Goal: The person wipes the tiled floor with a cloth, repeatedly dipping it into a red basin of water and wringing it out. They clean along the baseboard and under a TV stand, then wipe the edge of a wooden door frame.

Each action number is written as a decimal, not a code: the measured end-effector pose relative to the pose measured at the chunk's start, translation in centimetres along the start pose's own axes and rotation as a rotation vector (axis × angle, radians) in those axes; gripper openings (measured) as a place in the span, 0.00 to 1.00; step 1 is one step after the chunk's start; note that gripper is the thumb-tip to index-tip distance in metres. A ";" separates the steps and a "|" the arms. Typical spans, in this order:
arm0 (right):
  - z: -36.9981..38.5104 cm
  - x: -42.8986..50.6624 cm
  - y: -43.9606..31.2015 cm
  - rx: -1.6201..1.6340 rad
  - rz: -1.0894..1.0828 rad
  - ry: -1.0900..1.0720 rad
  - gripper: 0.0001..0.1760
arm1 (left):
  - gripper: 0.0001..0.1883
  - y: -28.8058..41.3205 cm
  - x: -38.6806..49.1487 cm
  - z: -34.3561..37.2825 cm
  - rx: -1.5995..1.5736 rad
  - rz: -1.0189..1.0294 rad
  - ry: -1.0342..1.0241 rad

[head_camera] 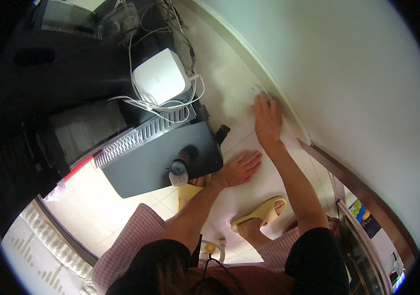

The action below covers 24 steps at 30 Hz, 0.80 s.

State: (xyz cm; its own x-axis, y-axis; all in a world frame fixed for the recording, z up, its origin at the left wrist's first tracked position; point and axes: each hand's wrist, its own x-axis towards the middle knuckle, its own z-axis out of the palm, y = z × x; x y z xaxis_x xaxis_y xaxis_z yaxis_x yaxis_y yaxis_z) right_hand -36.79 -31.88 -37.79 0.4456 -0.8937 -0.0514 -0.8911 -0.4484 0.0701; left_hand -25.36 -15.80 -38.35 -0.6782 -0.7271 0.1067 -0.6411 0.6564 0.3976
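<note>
My right hand (268, 117) reaches down to the pale tiled floor (228, 66) beside the wall. A small white wad (257, 90), blurred and perhaps tissue, is under its fingertips. Lower and to the left, my left hand (242, 169) is spread palm down with nothing in it. I cannot tell whether its palm rests on the floor. The rounded end of a dark grey board (154, 158) is close to my left wrist. On that board stands a small bottle (179, 169) with a dark cap and a clear lower part.
A white ZTE router box (162, 79) with looped white cables (158, 107) sits on black furniture (84, 81) at left. A black knob-like part (222, 133) juts from the board's side. The wall's skirting (254, 66) borders the floor. Yellow slippers (263, 212) are on my feet.
</note>
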 end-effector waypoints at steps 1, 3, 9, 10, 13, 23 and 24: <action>-0.2 -1.4 0.6 0.016 -0.006 0.026 0.24 | 0.26 0.0 0.0 -0.1 0.016 0.003 -0.027; -0.9 -2.9 1.4 0.055 0.025 -0.093 0.26 | 0.26 0.1 0.1 -0.2 0.021 0.005 -0.061; -2.1 5.2 -2.1 0.240 -0.068 0.296 0.20 | 0.27 0.1 -0.1 0.3 0.028 0.017 -0.043; -2.0 7.0 -2.8 0.278 -0.099 0.356 0.18 | 0.27 0.1 -0.1 0.4 0.025 0.016 -0.024; -1.4 9.3 -4.1 0.289 -0.148 0.333 0.15 | 0.27 0.1 -0.1 0.8 0.022 0.011 0.014; -1.6 1.4 -1.1 0.376 -0.035 0.224 0.17 | 0.26 0.2 0.0 0.4 -0.026 0.000 -0.022; -1.6 1.7 -1.6 0.421 -0.046 0.238 0.17 | 0.26 0.2 -0.1 0.6 -0.024 0.004 -0.006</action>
State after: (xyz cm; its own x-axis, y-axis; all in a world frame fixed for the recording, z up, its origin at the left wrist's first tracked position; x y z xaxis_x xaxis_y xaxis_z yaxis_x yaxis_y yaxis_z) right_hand -34.51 -32.71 -36.38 0.4489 -0.8736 0.1881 -0.8053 -0.4867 -0.3384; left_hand -25.60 -15.45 -38.79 -0.6829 -0.7233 0.1028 -0.6298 0.6541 0.4190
